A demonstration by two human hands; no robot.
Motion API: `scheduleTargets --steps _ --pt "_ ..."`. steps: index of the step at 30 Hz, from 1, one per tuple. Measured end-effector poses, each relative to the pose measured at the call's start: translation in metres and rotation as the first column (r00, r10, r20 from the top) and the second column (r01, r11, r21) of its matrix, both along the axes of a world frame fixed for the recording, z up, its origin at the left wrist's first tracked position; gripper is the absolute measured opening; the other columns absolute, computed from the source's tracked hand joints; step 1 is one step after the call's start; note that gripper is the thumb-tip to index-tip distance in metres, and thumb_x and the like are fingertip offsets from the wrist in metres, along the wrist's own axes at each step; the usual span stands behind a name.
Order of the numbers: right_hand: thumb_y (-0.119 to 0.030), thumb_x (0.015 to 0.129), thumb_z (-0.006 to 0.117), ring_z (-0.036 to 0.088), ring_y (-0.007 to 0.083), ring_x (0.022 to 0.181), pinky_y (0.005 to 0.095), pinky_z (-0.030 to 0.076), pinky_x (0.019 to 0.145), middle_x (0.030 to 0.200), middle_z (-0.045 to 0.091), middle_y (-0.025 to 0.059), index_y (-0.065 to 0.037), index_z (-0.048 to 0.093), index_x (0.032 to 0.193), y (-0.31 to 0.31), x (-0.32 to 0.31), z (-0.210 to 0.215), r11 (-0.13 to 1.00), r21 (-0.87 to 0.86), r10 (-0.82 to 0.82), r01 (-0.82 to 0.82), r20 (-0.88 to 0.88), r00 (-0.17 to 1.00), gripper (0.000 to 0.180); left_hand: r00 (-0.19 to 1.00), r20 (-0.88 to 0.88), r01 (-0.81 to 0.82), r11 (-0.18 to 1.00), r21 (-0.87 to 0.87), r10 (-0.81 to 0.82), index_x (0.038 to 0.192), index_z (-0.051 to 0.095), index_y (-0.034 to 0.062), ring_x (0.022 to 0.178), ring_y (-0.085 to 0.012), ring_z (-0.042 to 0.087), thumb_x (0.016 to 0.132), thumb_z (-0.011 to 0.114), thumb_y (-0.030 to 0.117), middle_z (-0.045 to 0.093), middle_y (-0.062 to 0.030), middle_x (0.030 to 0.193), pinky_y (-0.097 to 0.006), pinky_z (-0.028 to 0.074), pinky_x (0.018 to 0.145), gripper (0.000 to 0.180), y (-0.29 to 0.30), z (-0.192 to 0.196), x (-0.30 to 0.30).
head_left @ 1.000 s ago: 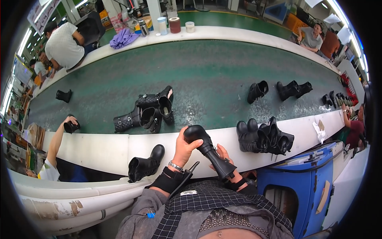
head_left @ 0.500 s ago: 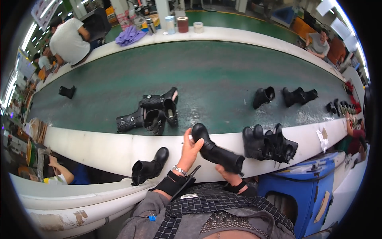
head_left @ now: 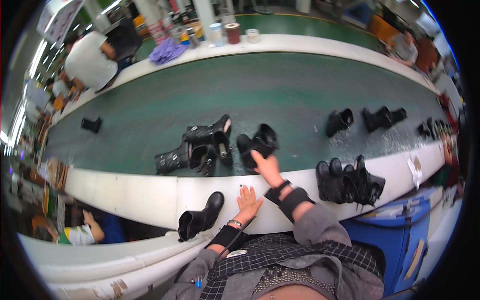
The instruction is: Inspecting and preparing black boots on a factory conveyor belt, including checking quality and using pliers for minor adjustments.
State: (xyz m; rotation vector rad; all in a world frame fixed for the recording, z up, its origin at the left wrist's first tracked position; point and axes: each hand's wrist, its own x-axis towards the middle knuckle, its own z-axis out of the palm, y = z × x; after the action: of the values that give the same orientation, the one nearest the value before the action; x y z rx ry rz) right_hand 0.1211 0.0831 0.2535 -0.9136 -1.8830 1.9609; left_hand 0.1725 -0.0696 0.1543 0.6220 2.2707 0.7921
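Observation:
At the near edge of the green worktop, my right hand [head_left: 268, 168] grips a black ankle boot [head_left: 256, 146] by its lower part; some of the fingers are hidden. The boot's opening faces up and to the right. My left hand [head_left: 247, 203] lies on the white ledge [head_left: 150, 192] with its fingers stretched out and nothing in it. Just left of that hand, another black boot [head_left: 202, 217] lies on the ledge, toe pointing away. A cluster of studded black boots [head_left: 200, 145] lies on the green surface to the left of the boot I hold.
Several black boots [head_left: 347, 182] stand bunched on the ledge at right, near a blue cabinet [head_left: 400, 240]. More boots [head_left: 382, 119] lie along the green surface [head_left: 285, 90]. A purple cloth [head_left: 168, 51] and rolls of tape [head_left: 232, 33] rest on the far ledge. Other people sit around the table.
Both hands held the boot above the near ledge before. My right hand has carried it forward onto the green surface, while my left hand has let go and dropped to the ledge.

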Motion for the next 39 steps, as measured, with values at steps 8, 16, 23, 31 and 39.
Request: scheduleTargets --steps 8,16,23,31,39 --pt "-0.043 0.083 0.057 0.059 0.0423 0.097 0.0452 0.047 0.083 0.102 0.062 0.0267 0.000 0.053 0.120 -0.049 -0.046 -0.058 0.893 0.367 0.265 -0.261 0.038 0.963 0.057 0.982 -0.159 0.087 0.992 -0.088 -0.101 0.148 0.017 0.0066 0.141 -0.0409 -0.010 0.081 0.060 0.048 -0.006 -0.0287 0.152 -0.055 -0.004 0.110 0.089 -0.028 -0.027 -0.010" --pt "-0.018 0.087 0.063 0.065 0.0203 0.092 0.0308 0.051 0.081 0.102 0.067 0.0148 0.003 0.059 0.110 -0.004 0.131 -0.055 0.968 0.211 0.118 -0.136 0.096 0.988 0.031 0.981 -0.185 0.051 0.998 -0.047 -0.059 0.149 0.014 0.0105 0.141 -0.0411 -0.009 0.073 0.070 0.038 -0.004 -0.0295 0.151 -0.055 -0.004 0.110 0.099 -0.017 0.002 0.000" --pt "-0.021 0.074 0.076 0.063 0.0207 0.086 0.0329 0.050 0.077 0.096 0.063 0.0108 -0.001 0.052 0.110 0.056 0.252 -0.075 0.803 0.432 -0.501 0.410 0.117 0.857 0.047 0.969 -0.244 0.029 0.998 -0.063 -0.043 0.150 0.012 0.0122 0.141 -0.0411 -0.010 0.068 0.073 0.035 -0.004 -0.0288 0.152 -0.055 -0.004 0.110 0.104 -0.016 0.010 0.004" --pt "-0.027 0.071 0.079 0.064 0.0246 0.094 0.0349 0.049 0.081 0.102 0.066 0.0141 0.003 0.063 0.101 0.084 0.226 -0.019 0.794 0.378 -0.513 0.476 -0.003 0.858 0.045 0.989 -0.142 -0.037 0.999 0.010 0.038 0.146 0.026 0.0117 0.141 -0.0398 -0.010 0.071 0.071 0.037 -0.001 -0.0273 0.152 -0.056 -0.003 0.110 0.091 -0.010 0.016 -0.005" --pt "-0.018 0.087 0.064 0.063 0.0202 0.084 0.0327 0.057 0.065 0.103 0.059 0.0094 0.001 0.056 0.113 0.043 0.225 -0.011 0.933 -0.122 -0.354 0.338 -0.157 0.922 0.033 0.715 0.689 -0.466 0.815 0.346 0.117 0.137 0.038 0.0048 0.121 -0.0238 0.045 0.090 0.058 0.035 0.046 -0.0120 0.131 -0.042 0.035 0.101 0.059 0.024 0.077 0.006"
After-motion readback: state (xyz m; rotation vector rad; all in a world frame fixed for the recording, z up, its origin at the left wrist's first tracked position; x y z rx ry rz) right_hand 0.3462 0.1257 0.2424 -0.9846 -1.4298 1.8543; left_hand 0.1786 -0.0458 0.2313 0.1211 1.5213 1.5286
